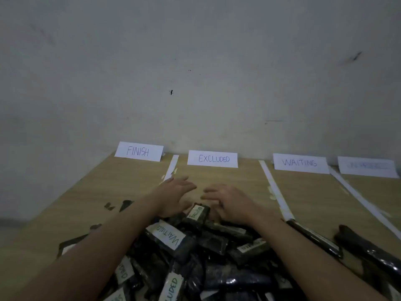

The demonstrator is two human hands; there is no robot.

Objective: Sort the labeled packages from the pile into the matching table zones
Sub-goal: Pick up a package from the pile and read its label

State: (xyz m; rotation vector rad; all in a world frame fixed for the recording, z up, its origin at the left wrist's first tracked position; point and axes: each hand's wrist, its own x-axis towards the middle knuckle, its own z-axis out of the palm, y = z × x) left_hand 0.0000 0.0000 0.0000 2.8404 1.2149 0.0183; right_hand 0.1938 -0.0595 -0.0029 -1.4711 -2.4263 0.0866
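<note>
**Both hands poised over the far edge of the package pile**

A dark wrapped package labelled EXCLUDED (198, 212) lies at the far end of the pile (195, 257), tilted, in the gap between the two hands and just nearer the person than their fingertips. The left hand (173, 195) is on its left, fingers straight and slightly spread, reaching forward past the package; whether the palm touches it cannot be told. The right hand (227, 203) is on its right, fingers loosely curled and a little apart, holding nothing that shows; its fingertips point toward the left hand, with a narrow gap between the two.

Behind the wrists, a package labelled WAITING (168, 235) lies beside the left forearm, and more dark packages with white labels are heaped toward the person. A long dark package (314, 237) lies apart, right of the right forearm.

Beyond the fingertips, the wooden table (227, 177) carries white tape strips (275, 190) that split it into zones. Paper signs stand at the wall: FINISH (138, 151) left of the left fingers, EXCLUDED sign (212, 159) straight ahead, WAITING sign (300, 163) to the right, and a blurred sign (367, 166) farthest right, unreadable.
</note>
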